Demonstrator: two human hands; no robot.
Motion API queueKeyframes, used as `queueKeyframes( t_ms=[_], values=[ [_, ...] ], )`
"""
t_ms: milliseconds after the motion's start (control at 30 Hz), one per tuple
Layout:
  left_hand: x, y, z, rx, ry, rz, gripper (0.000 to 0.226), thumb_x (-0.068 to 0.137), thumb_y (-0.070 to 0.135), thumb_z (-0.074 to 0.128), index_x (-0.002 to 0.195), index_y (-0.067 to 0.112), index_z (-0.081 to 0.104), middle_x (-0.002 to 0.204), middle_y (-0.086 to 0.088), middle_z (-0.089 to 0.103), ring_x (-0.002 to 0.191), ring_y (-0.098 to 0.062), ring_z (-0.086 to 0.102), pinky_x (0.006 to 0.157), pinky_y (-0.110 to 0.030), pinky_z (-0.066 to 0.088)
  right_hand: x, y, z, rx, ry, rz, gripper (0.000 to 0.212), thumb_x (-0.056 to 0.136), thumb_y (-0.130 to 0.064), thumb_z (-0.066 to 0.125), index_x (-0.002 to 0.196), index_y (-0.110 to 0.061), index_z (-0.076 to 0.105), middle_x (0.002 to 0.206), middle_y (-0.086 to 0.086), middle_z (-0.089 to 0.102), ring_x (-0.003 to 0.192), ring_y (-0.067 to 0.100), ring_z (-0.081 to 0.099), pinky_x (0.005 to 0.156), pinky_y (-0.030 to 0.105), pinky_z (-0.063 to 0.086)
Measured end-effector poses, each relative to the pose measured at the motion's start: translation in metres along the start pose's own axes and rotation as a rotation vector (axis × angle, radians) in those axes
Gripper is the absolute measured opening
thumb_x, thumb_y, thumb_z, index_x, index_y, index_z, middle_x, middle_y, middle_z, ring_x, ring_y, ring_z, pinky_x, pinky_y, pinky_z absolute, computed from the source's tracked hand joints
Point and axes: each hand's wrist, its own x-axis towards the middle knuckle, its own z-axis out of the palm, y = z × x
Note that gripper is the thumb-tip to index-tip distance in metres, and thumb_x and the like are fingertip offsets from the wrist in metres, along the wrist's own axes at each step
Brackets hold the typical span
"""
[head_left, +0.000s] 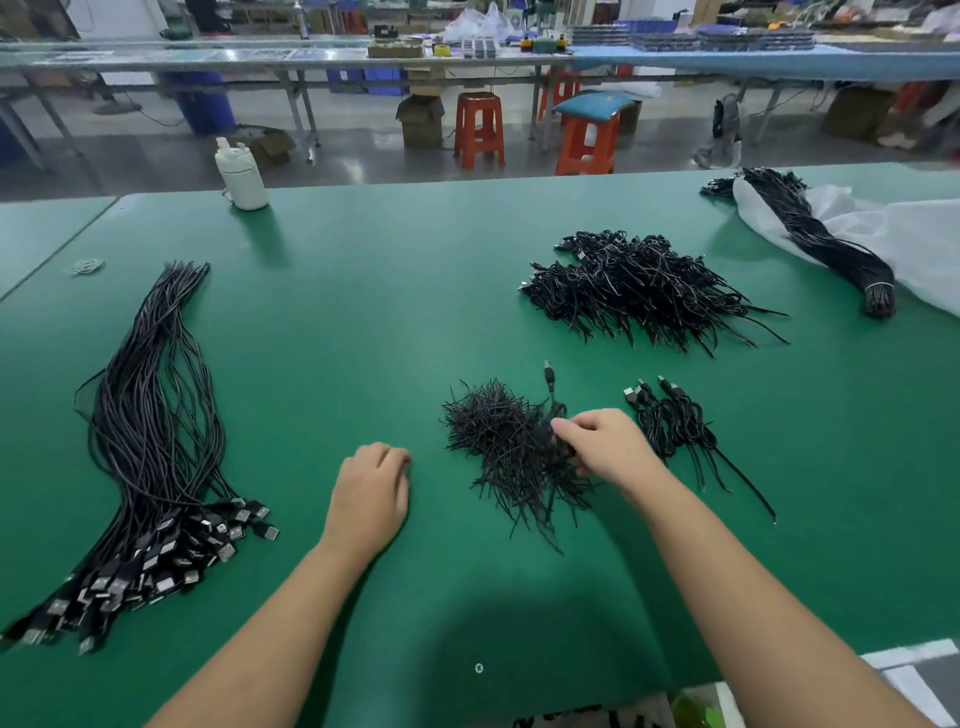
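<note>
At the middle of the table (363, 312), the right hand (602, 447) is laid on the right edge of the heap of ties (498, 441). Its thumb and forefinger are pinched on black strands and the other fingers are curled beneath. A single tie is best drawn clear sideways, so that neighbouring strands are not dragged out with it. The left hand (371, 488) is rested on the table just left of the heap, fingers loosely curled, nothing held; it could be used to steady the heap. A cable (548, 374) with its plug raised is seen just beyond the right fingertips. Whether it is gripped together with a tie cannot be told: the palm side is hidden, and black lies on black. Bundled cables (670, 421) lie just right of the hand. The straight cables (156, 415) at the left are cut off by the frame edge.
</note>
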Motion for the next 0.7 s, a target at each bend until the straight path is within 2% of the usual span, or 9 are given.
queueKeyframes(
  t_ms=[67, 133, 167, 200, 267, 400, 467, 567, 700],
  values=[
    [0.001, -0.008, 0.002, 0.003, -0.003, -0.069, 0.010, 0.087, 0.005, 0.062, 0.095, 0.007, 0.068, 0.091, -0.006, 0.063, 0.085, -0.029, 0.056, 0.077, -0.041, 0.047, 0.012, 0.006, -0.014, -0.101, 0.046, 0.038, 0.031, 0.097, -0.041, 0.054, 0.089, -0.017, 0.073, 0.074, 0.000, 0.073, 0.068, 0.019, 0.071, 0.075, 0.036, 0.060],
    [0.003, -0.009, 0.004, 0.017, 0.001, -0.088, 0.010, 0.086, 0.003, 0.064, 0.094, 0.007, 0.069, 0.091, -0.006, 0.064, 0.085, -0.028, 0.055, 0.076, -0.040, 0.046, 0.024, 0.013, -0.026, -0.245, 0.090, 0.073, 0.037, 0.097, -0.038, 0.053, 0.086, -0.009, 0.073, 0.068, 0.002, 0.069, 0.056, 0.020, 0.060, 0.061, 0.026, 0.052],
    [0.004, -0.008, 0.005, 0.021, 0.004, -0.090, 0.010, 0.085, 0.003, 0.065, 0.093, 0.007, 0.070, 0.090, -0.006, 0.064, 0.085, -0.028, 0.054, 0.075, -0.040, 0.046, 0.029, 0.015, -0.032, -0.298, 0.106, 0.097, 0.039, 0.096, -0.036, 0.053, 0.077, -0.007, 0.070, 0.065, 0.004, 0.067, 0.051, 0.020, 0.053, 0.056, 0.024, 0.047],
    [0.003, -0.007, 0.005, 0.021, 0.007, -0.094, 0.010, 0.085, 0.002, 0.065, 0.093, 0.007, 0.070, 0.090, -0.006, 0.064, 0.085, -0.028, 0.054, 0.075, -0.041, 0.046, 0.034, 0.017, -0.037, -0.323, 0.118, 0.123, 0.038, 0.094, -0.034, 0.053, 0.067, -0.009, 0.064, 0.063, 0.007, 0.069, 0.049, 0.020, 0.052, 0.055, 0.025, 0.047],
    [0.003, -0.008, 0.006, 0.018, 0.006, -0.109, 0.011, 0.084, 0.002, 0.064, 0.092, 0.007, 0.070, 0.090, -0.006, 0.065, 0.085, -0.028, 0.054, 0.075, -0.040, 0.047, 0.044, 0.019, -0.044, -0.283, 0.111, 0.167, 0.037, 0.091, -0.028, 0.055, 0.059, -0.010, 0.055, 0.063, 0.011, 0.072, 0.049, 0.022, 0.062, 0.061, 0.030, 0.056],
    [0.002, -0.009, 0.006, 0.011, -0.006, -0.118, 0.013, 0.084, 0.002, 0.063, 0.094, 0.006, 0.070, 0.092, -0.006, 0.065, 0.087, -0.027, 0.054, 0.077, -0.040, 0.047, 0.060, 0.020, -0.052, -0.039, 0.051, 0.291, 0.028, 0.093, -0.022, 0.061, 0.084, 0.003, 0.064, 0.070, 0.016, 0.073, 0.057, 0.029, 0.069, 0.066, 0.046, 0.062],
    [0.002, -0.009, 0.006, 0.009, -0.010, -0.121, 0.013, 0.084, 0.002, 0.062, 0.094, 0.005, 0.070, 0.092, -0.006, 0.065, 0.088, -0.027, 0.053, 0.077, -0.040, 0.048, 0.063, 0.026, -0.051, -0.160, 0.066, 0.296, 0.027, 0.093, -0.023, 0.060, 0.085, 0.002, 0.064, 0.071, 0.017, 0.073, 0.060, 0.030, 0.072, 0.063, 0.043, 0.063],
    [0.001, -0.009, 0.007, 0.008, -0.009, -0.126, 0.014, 0.083, 0.001, 0.062, 0.094, 0.005, 0.070, 0.092, -0.006, 0.065, 0.088, -0.026, 0.053, 0.078, -0.040, 0.048, 0.061, 0.039, -0.045, -0.380, 0.085, 0.278, 0.028, 0.092, -0.023, 0.060, 0.078, 0.001, 0.064, 0.062, 0.013, 0.071, 0.051, 0.026, 0.070, 0.061, 0.039, 0.062],
    [0.001, -0.009, 0.007, 0.012, -0.013, -0.126, 0.014, 0.084, 0.002, 0.062, 0.094, 0.005, 0.069, 0.093, -0.005, 0.064, 0.088, -0.026, 0.053, 0.079, -0.040, 0.048, 0.062, 0.049, -0.036, -0.584, 0.110, 0.259, 0.041, 0.092, -0.039, 0.065, 0.070, -0.004, 0.059, 0.068, 0.012, 0.071, 0.055, 0.026, 0.068, 0.065, 0.036, 0.061]
  ],
)
